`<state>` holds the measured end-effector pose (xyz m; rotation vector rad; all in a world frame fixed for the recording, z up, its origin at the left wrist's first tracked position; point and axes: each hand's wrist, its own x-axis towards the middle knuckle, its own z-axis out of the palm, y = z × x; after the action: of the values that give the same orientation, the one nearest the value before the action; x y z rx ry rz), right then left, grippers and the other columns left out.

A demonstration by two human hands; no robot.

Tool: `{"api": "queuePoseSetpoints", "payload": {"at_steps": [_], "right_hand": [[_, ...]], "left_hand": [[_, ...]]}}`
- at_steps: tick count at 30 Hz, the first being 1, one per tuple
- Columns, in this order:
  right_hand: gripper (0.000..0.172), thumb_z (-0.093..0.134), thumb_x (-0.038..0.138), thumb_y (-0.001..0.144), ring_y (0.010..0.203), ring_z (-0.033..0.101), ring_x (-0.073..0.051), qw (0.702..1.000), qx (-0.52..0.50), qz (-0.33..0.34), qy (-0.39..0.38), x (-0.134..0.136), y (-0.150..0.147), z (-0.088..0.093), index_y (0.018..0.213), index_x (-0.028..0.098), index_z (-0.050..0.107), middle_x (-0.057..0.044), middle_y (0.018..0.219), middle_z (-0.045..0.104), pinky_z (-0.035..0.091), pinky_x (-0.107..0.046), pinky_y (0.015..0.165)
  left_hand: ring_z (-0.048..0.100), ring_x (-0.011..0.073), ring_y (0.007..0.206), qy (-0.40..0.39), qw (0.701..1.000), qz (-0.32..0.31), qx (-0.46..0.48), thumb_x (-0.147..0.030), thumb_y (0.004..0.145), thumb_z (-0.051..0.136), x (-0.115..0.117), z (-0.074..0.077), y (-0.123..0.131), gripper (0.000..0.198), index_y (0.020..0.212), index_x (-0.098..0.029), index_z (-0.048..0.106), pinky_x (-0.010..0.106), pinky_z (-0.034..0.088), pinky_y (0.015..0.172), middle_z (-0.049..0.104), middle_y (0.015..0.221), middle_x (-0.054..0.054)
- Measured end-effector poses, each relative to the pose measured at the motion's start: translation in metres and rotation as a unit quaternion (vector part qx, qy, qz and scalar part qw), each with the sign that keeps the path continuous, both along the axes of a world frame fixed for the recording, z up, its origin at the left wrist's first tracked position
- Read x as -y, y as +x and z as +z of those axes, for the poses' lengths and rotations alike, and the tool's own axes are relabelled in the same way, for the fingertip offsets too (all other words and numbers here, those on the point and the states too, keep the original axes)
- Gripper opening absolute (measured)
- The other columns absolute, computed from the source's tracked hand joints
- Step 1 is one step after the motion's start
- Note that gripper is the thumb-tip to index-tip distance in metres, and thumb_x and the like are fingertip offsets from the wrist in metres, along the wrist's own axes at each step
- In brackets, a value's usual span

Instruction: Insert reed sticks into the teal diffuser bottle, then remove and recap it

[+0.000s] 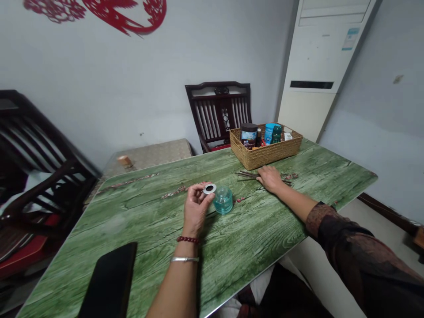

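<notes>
My left hand (196, 206) pinches a small silver ring-shaped cap (209, 189) between thumb and fingers, just left of a small blue-green glass bottle (223, 200) that stands on the green wood-grain table (149, 229). My right hand (270, 178) lies palm down on a bundle of thin dark sticks (247, 175) in front of a wicker basket; its fingers rest over the sticks, and I cannot see whether they grip them.
The wicker basket (266, 153) with jars and bottles stands at the table's far side. A black phone (111, 282) lies at the near left edge. Dark wooden chairs (218, 112) stand behind and to the left. A white standing air conditioner (318, 66) fills the corner.
</notes>
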<state>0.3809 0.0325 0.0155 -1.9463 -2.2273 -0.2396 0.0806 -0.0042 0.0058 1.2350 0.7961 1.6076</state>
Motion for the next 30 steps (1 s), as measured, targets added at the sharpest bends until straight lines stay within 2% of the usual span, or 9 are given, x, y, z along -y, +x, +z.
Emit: {"api": "queuePoseSetpoints", "payload": {"at_steps": [2,4,7,10,16,20,25,27,30], "right_hand": [[0.033,0.062,0.035,0.093,0.113,0.058,-0.03,0.997,-0.058,0.056,0.014,0.005,-0.014,0.003,0.121,0.017,0.064,-0.015,0.114,0.067,0.043,-0.042,0.097],[0.044,0.074,0.034,0.084,0.108,0.061,-0.027,0.976,-0.168,0.141,-0.011,0.009,-0.033,0.002,0.124,0.019,0.063,-0.012,0.114,0.067,0.046,-0.039,0.094],[0.075,0.089,0.031,0.065,0.109,0.063,-0.025,0.901,-0.33,0.26,-0.108,0.014,-0.068,-0.006,0.131,0.019,0.056,-0.01,0.121,0.066,0.048,-0.038,0.094],[0.091,0.091,0.033,0.059,0.115,0.062,-0.027,0.851,-0.414,0.287,-0.149,0.019,-0.1,-0.019,0.138,0.018,0.049,-0.01,0.127,0.064,0.048,-0.039,0.096],[0.08,0.088,0.039,0.062,0.105,0.064,-0.025,0.868,-0.45,0.184,-0.1,0.028,-0.129,-0.035,0.131,0.021,0.05,-0.007,0.116,0.067,0.049,-0.036,0.087],[0.078,0.086,0.041,0.063,0.102,0.066,-0.026,0.873,-0.438,0.191,-0.102,0.029,-0.13,-0.035,0.13,0.022,0.049,-0.007,0.113,0.068,0.049,-0.035,0.084],[0.078,0.085,0.043,0.064,0.1,0.067,-0.026,0.865,-0.44,0.215,-0.106,0.027,-0.129,-0.035,0.129,0.021,0.049,-0.007,0.11,0.068,0.048,-0.035,0.082],[0.075,0.085,0.044,0.064,0.096,0.067,-0.025,0.86,-0.446,0.222,-0.107,0.027,-0.129,-0.035,0.126,0.022,0.049,-0.005,0.107,0.068,0.048,-0.033,0.079],[0.071,0.084,0.044,0.065,0.092,0.067,-0.025,0.854,-0.452,0.231,-0.112,0.028,-0.129,-0.035,0.123,0.022,0.05,-0.004,0.104,0.068,0.046,-0.03,0.073]], "left_hand": [[0.067,0.0194,0.106,-0.002,0.999,-0.027,-0.022,-0.029,0.062,0.087,0.001,-0.002,0.006,0.045,0.093,-0.022,0.054,0.039,0.047,0.1,0.07,0.11,0.006],[0.067,0.0203,0.105,-0.006,0.998,-0.043,-0.047,-0.028,0.062,0.087,0.001,-0.005,0.01,0.045,0.092,-0.021,0.054,0.04,0.047,0.099,0.07,0.11,0.007],[0.066,0.0208,0.105,0.002,0.996,-0.043,-0.082,-0.027,0.064,0.085,0.001,-0.008,0.011,0.043,0.095,-0.022,0.056,0.04,0.047,0.1,0.069,0.112,0.007],[0.065,0.0211,0.105,0.015,0.993,-0.028,-0.115,-0.028,0.067,0.083,0.001,-0.009,0.011,0.044,0.103,-0.022,0.058,0.04,0.047,0.099,0.068,0.111,0.006],[0.064,0.0212,0.1,0.002,0.981,0.006,-0.196,-0.034,0.071,0.081,0.001,-0.011,0.01,0.044,0.109,-0.022,0.063,0.038,0.049,0.094,0.067,0.106,0.005],[0.064,0.0217,0.102,-0.016,0.975,-0.001,-0.223,-0.037,0.074,0.078,0.006,-0.005,0.006,0.044,0.113,-0.022,0.064,0.037,0.048,0.095,0.068,0.108,0.006],[0.061,0.0261,0.116,-0.03,0.963,-0.055,-0.263,-0.045,0.082,0.071,0.017,0.01,-0.001,0.05,0.125,-0.022,0.062,0.042,0.045,0.103,0.065,0.123,0.01],[0.057,0.028,0.123,-0.005,0.949,-0.035,-0.313,-0.047,0.081,0.071,0.018,0.016,-0.001,0.053,0.128,-0.023,0.061,0.043,0.043,0.105,0.062,0.129,0.011],[0.056,0.0295,0.118,0.048,0.906,0.053,-0.417,-0.05,0.076,0.074,0.015,0.023,0.003,0.057,0.125,-0.024,0.063,0.046,0.044,0.102,0.061,0.123,0.011]]}}
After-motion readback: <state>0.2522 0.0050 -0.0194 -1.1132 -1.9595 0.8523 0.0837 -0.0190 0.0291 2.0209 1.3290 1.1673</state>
